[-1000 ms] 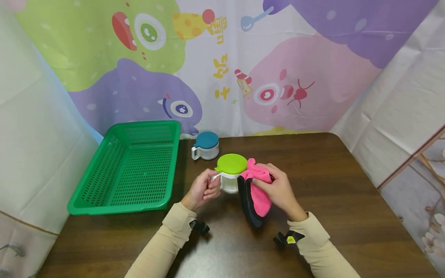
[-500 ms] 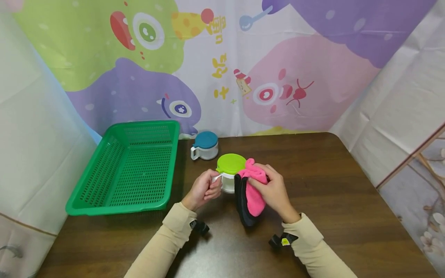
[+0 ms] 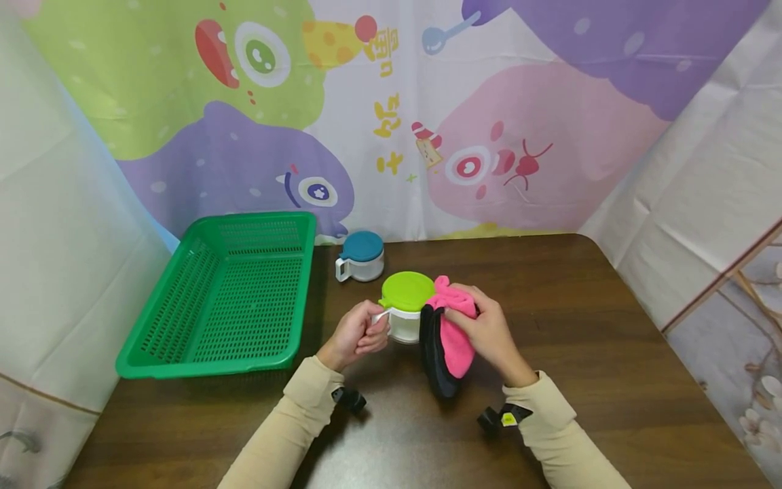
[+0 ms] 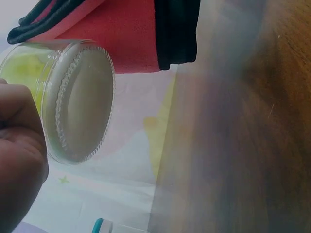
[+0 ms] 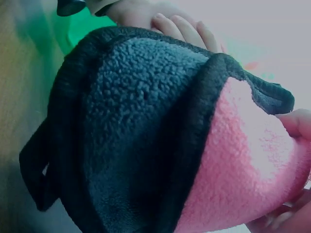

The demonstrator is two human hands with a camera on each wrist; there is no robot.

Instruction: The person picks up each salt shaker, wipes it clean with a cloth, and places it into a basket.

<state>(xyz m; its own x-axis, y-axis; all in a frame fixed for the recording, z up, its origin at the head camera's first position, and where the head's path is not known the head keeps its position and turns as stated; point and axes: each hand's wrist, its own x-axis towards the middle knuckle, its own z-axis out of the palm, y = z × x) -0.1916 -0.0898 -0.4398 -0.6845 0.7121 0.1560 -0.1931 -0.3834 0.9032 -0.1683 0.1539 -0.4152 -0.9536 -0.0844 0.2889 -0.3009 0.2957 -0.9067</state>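
My left hand (image 3: 357,334) grips the white handle of a clear jar (image 3: 404,327) with a lime-green lid (image 3: 408,291). The left wrist view shows the jar's ridged glass bottom (image 4: 85,104), raised off the table. In my right hand (image 3: 493,336) is a folded cleaning cloth (image 3: 457,343), pink on one side and dark grey on the other, with black edging. Thumb and fingers pinch its upper part. The cloth (image 4: 129,36) lies against the jar's right side and hangs below it. Where it meets the jar is partly hidden by its folds.
A second jar (image 3: 368,269) with a blue lid and white handle stands behind, near the table's back edge. A green perforated basket (image 3: 253,305) sits at the left. A printed curtain (image 3: 391,204) hangs behind the brown wooden table (image 3: 599,353).
The right hand and cloth shift slightly left, then back right along the jar's side. The left hand keeps its grip on the handle, and the jar barely moves.
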